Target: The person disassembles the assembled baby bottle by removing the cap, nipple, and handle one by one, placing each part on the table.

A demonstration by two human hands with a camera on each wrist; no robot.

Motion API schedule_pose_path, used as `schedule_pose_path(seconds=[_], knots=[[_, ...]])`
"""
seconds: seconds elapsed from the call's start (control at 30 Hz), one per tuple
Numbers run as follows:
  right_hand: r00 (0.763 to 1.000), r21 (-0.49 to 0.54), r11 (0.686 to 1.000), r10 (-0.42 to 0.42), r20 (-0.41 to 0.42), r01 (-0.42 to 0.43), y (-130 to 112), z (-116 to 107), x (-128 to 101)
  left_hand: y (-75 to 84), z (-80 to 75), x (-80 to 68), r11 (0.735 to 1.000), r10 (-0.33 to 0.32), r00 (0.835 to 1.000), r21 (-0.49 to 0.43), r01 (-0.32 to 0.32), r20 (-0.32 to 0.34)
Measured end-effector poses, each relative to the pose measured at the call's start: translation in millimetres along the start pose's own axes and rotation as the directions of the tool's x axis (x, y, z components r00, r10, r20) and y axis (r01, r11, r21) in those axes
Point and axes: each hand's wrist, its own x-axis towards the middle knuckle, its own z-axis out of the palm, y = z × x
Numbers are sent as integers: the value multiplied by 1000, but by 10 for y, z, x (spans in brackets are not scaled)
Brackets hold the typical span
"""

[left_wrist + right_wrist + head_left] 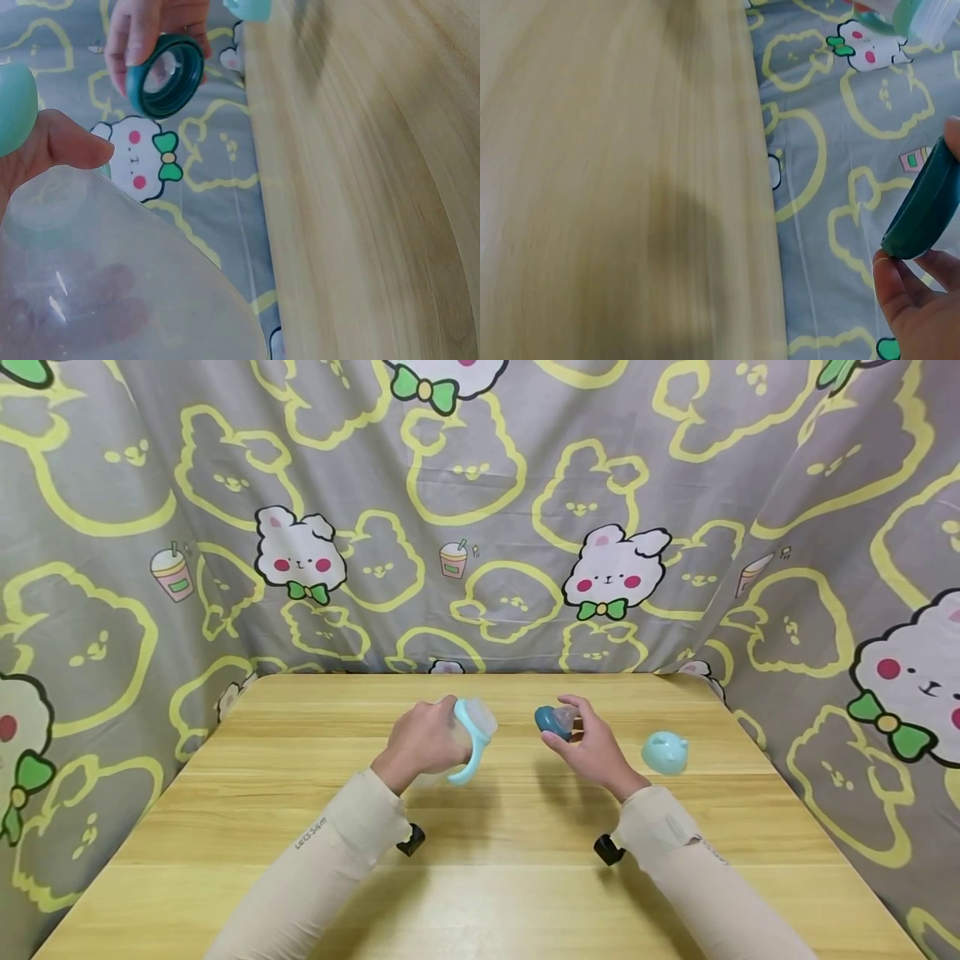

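My left hand (pixel 429 739) grips a translucent baby bottle (pixel 142 277) with a light-turquoise handle (pixel 474 747) around its neck. The bottle is tilted in the air, its clear threaded mouth (pixel 482 717) uncovered and pointing right. Opposite it, my right hand (pixel 592 747) pinches a dark-teal nipple collar (pixel 553 721) by its rim between thumb and fingers. The clear nipple (pixel 567 718) points right, toward the palm. In the left wrist view the hollow threaded underside of the collar (pixel 166 79) faces the bottle. A gap separates the two parts.
A light-turquoise domed cap (pixel 666 752) with small ears stands on the wooden table (pixel 495 893), right of my right hand. Behind and along both sides hangs a grey curtain (pixel 510 460) with cartoon bears and rabbits. Black wrist cameras (pixel 411 840) hang below both sleeves.
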Motion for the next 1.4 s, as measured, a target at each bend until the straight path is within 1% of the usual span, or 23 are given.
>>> schedule_pose_path(seconds=[0.47, 0.73, 1.0, 1.4], knots=[[993, -80, 990, 118, 33, -115, 256, -103, -32, -1, 14, 3, 1000, 7, 1000, -4, -7, -5], [993, -180, 978, 115, 23, -109, 434, -195, -58, 2, 15, 14, 1000, 8, 1000, -8, -8, -1], [994, -229, 970, 98, 50, -84, 587, -262, -109, 8, 28, 12, 1000, 8, 1000, -10, -8, -2], [991, -287, 952, 123, 48, -104, 733, -364, -183, 15, 26, 8, 1000, 8, 1000, -10, -8, 3]])
